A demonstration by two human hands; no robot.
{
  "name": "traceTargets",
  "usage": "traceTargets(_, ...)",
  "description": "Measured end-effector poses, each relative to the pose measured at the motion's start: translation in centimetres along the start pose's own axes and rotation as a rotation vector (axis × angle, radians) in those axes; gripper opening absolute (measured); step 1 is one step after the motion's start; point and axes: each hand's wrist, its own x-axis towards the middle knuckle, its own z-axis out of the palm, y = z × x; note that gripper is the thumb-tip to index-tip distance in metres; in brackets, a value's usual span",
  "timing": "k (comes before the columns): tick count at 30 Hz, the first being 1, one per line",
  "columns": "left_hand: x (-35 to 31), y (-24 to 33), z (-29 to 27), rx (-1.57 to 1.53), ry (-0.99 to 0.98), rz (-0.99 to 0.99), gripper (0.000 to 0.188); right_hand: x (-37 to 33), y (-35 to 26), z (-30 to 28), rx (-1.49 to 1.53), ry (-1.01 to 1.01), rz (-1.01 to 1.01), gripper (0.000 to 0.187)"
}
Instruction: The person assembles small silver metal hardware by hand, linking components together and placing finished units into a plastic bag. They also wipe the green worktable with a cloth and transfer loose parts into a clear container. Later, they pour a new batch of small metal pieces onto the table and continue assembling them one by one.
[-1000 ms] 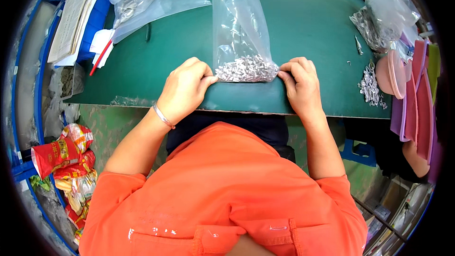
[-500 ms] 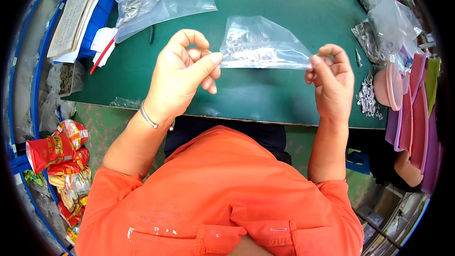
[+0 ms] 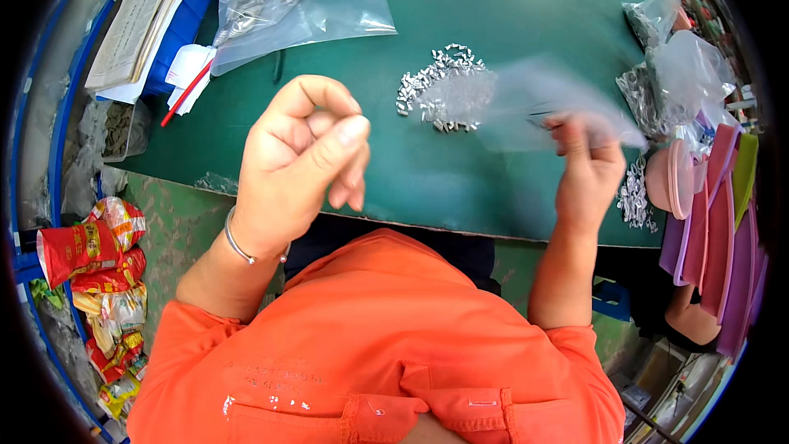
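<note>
My right hand (image 3: 588, 168) pinches a clear plastic bag (image 3: 534, 86), blurred by motion, that stretches out leftward over the table. Under and beside the bag's left end, small silvery metal pieces (image 3: 417, 86) lie in a loose pile on the green tabletop (image 3: 362, 144); the bag partly veils some of them. My left hand (image 3: 304, 156), with a metal bangle at its wrist, is raised left of the pile. Its fingers are curled with the thumb close to the index finger, and nothing shows between them.
A large clear bag of metal rings (image 3: 263, 12) lies at the far left, beside a blue bin (image 3: 177, 49) with papers and a red pen (image 3: 187, 94). At right are a small heap of metal parts (image 3: 634, 197), a pink bowl (image 3: 667, 179), filled bags and coloured bins (image 3: 713, 230).
My left hand has let go of the bag and moved slightly left and nearer. The right hand has swung the bag rightward, and the pile of metal pieces now shows.
</note>
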Motion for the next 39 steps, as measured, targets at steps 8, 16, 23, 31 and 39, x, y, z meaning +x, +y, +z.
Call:
traceTargets(8,0.4,-3.6,-2.5,0.425,0.033,-0.037,0.027,4.5,3.6,-2.6,0.322,0.304,0.259,0.013)
traceTargets(16,1.3,-4.6,-3.4,0.869,-0.034,0.007,0.022,9.2,8.5,-4.4,0.185,0.058,0.444,0.025)
traceTargets(23,2.2,-5.3,-2.6,0.959,-0.047,0.104,0.052,7.6,6.4,-3.6,0.314,0.129,0.379,0.033)
traceTargets(31,6.3,-6.2,1.0,0.894,-0.208,0.563,0.066,3.1,0.4,2.3,0.372,-0.019,0.274,0.046)
traceTargets(39,6.1,-5.1,0.5,0.709,-0.097,0.405,0.047,2.7,2.2,3.2,0.264,0.003,0.339,0.050)
